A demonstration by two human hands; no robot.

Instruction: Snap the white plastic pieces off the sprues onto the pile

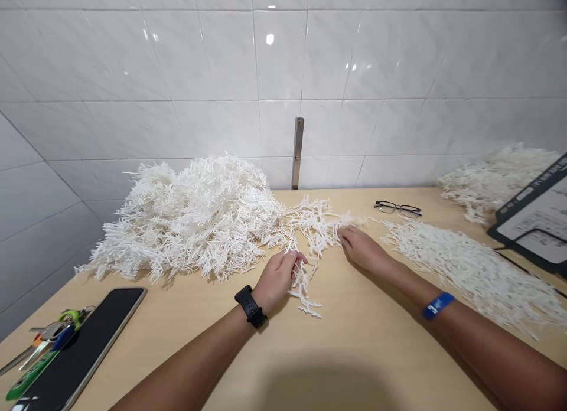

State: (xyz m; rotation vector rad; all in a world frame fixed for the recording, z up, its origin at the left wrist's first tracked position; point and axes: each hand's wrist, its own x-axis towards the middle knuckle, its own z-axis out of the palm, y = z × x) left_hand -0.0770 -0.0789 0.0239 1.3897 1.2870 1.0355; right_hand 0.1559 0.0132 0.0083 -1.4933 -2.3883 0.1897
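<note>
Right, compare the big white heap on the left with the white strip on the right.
The big white heap is tall and domed, while the white strip lies low and flat. The heap is bunched into a compact mass; the strip stretches out lengthwise. Both look white and finely branched.

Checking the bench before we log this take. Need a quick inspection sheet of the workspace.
Surface: light wood tabletop.
Job's things: large heap of white branched strands; long spread pile right; further heap back right; loose strands between the hands.
Hands: left hand, wearing black watch, fingers on a white strand; right hand, wearing blue wristband, at the loose strands.
Clutter: phone, keys, glasses, dark-framed printed board.
Cables: thin dark line below the board; cannot tell if cable.
Surroundings: white tile wall, upright metal strip.
</note>
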